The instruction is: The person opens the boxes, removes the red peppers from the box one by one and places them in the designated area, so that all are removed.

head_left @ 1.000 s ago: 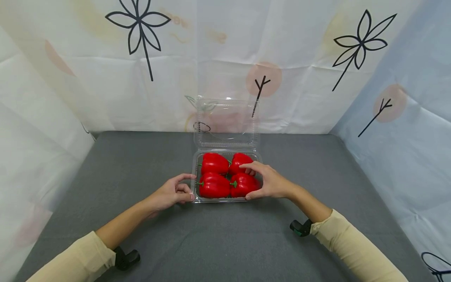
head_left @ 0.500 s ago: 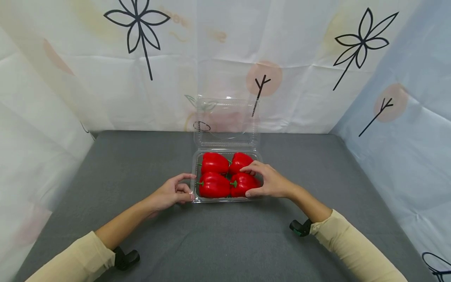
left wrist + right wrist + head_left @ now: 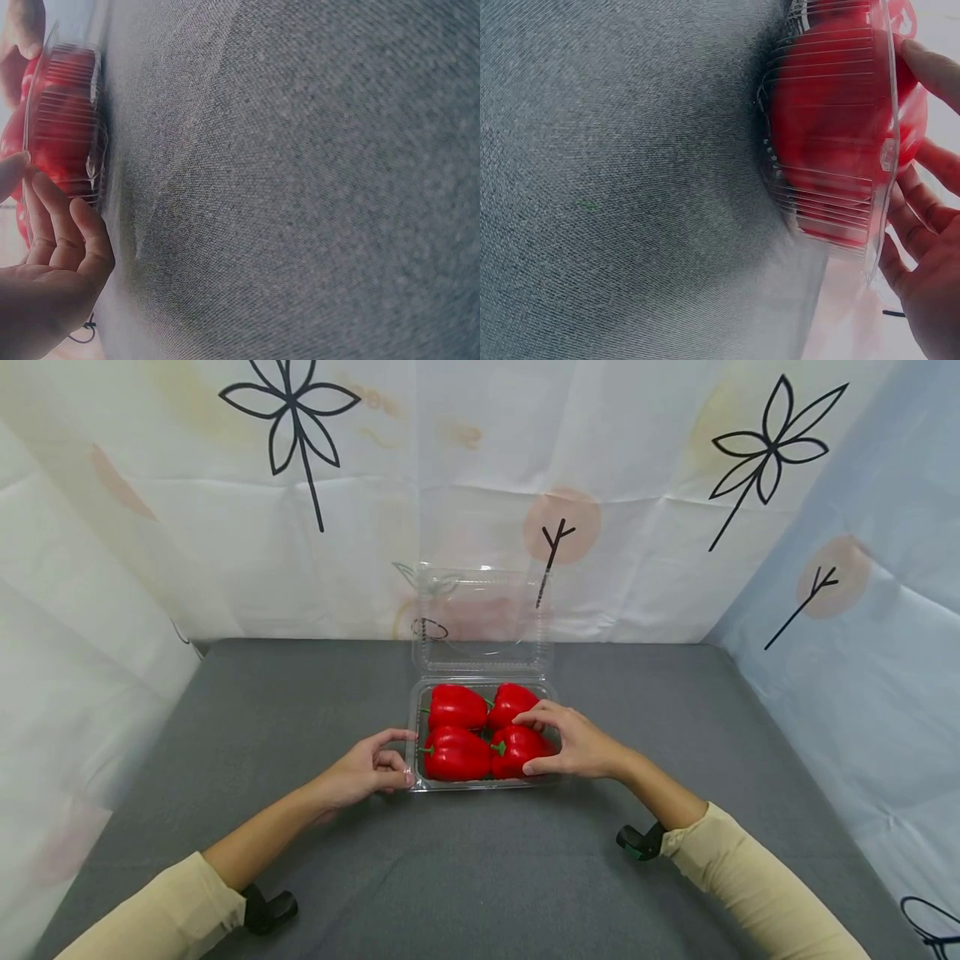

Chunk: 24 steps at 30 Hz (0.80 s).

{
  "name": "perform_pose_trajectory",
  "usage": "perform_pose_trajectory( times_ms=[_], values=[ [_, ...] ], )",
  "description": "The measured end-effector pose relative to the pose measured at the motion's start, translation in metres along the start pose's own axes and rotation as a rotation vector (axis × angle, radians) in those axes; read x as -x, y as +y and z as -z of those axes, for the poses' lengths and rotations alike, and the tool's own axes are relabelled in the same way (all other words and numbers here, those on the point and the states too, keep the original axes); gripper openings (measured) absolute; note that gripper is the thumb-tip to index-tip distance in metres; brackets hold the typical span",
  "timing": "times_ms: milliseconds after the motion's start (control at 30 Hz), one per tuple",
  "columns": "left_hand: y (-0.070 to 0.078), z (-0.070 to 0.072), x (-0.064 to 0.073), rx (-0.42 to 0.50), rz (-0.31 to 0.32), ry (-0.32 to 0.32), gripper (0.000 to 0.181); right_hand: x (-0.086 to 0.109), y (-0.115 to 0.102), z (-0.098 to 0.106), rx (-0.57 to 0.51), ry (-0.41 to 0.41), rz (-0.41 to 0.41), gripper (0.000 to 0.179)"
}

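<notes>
- Peppers (image 3: 456, 706) are gleaming red, green-stemmed, in a clear box (image 3: 465, 786).
- Left hand (image 3: 363, 768) is pinching the box's rim.
- Right hand (image 3: 576, 747) is gripping the near-right pepper (image 3: 517, 753).

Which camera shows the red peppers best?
The head view: it looks down into the open box, so all four peppers show. Both wrist views look from the side, so the peppers appear mostly as red shapes through the clear box.

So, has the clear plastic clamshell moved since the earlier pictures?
No: in the head view, the clear plastic clamshell shows no shift in any direction against the back edge of the grey tabletop.
</notes>
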<state>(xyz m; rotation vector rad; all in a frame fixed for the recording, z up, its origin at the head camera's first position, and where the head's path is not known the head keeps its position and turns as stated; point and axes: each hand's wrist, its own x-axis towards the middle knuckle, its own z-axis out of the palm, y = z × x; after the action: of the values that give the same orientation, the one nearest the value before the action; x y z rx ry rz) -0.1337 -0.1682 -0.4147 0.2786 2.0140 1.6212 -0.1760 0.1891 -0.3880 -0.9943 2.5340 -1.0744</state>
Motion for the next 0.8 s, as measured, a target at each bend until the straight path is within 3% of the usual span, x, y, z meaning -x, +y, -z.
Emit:
perform_pose_trajectory(
  times_ms=[367,800],
  values=[
    [-0.001,0.000,0.000,0.005,0.003,0.000,0.067,0.002,-0.004,0.003,-0.049,0.031,-0.013,0.054],
    [0.000,-0.001,0.001,0.000,0.010,0.002,0.066,0.003,-0.016,0.021,-0.164,0.143,0.030,0.054]
  ],
)
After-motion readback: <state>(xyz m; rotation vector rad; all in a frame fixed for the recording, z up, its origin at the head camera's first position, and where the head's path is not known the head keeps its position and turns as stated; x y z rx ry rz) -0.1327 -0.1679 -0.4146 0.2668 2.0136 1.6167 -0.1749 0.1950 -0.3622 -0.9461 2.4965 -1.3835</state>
